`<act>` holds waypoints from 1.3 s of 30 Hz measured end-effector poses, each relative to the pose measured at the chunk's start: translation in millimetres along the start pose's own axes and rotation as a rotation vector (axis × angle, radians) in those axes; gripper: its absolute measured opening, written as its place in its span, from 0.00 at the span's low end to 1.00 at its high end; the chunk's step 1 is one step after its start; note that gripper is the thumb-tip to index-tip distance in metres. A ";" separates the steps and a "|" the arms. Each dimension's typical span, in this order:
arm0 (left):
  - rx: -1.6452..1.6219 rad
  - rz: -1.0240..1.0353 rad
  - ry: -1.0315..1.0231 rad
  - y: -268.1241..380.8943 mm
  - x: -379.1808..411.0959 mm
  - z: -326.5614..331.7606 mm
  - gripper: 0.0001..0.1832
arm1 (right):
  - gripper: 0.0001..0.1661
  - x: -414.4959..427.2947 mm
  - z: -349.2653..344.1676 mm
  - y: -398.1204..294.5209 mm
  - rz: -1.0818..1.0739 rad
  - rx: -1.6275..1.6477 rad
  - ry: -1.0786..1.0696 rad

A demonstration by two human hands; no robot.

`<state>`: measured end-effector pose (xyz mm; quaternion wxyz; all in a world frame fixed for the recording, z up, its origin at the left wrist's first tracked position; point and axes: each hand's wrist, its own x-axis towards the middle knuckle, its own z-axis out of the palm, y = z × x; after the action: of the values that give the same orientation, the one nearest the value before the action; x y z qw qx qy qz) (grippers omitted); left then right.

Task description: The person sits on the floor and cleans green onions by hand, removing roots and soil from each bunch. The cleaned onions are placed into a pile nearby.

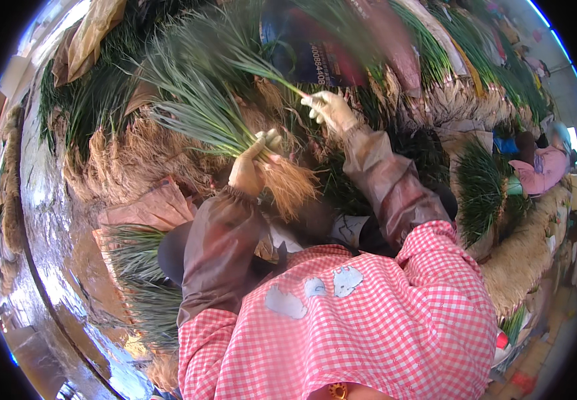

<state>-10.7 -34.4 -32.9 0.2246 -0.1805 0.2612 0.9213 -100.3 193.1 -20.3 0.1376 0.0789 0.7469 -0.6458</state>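
Observation:
My left hand [252, 167], in a pale glove, is closed around a bunch of long-leaved green plants [218, 120], which look like garlic or leeks. Their reddish-brown roots [288, 185] hang out to the right of the fist, and the leaves fan to the upper left. Up and to the right, my right hand [331, 109], gloved too, pinches the pale stem end of a green plant [273, 74] between thumb and fingers. Its blurred leaves point to the upper left, apart from the bunch. Brown translucent sleeve covers reach both wrists.
Piles of rooted green plants [118, 155] lie beyond and left of my hands, with more rows [473, 102] at the upper right. A brown sheet [148, 205] lies left. Wet floor [48, 210] shows farther left. Another person in pink [543, 170] is at the far right.

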 end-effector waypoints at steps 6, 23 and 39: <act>0.062 0.028 -0.041 -9.1 -6.5 0.3 0.11 | 0.15 -90.9 53.2 4.5 -0.460 -0.496 -0.198; 0.150 -0.131 -0.058 4.9 -20.6 -13.7 0.11 | 0.11 12.3 66.3 33.8 -0.129 -0.393 0.418; -0.079 -0.130 -0.758 25.0 -49.0 9.5 0.17 | 0.40 -1.0 50.0 -51.8 -0.195 0.043 -0.594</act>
<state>15.3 -63.8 6.8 0.3558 0.1483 0.1120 0.9159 -109.5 135.8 22.5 0.2855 -0.1826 0.6642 -0.6663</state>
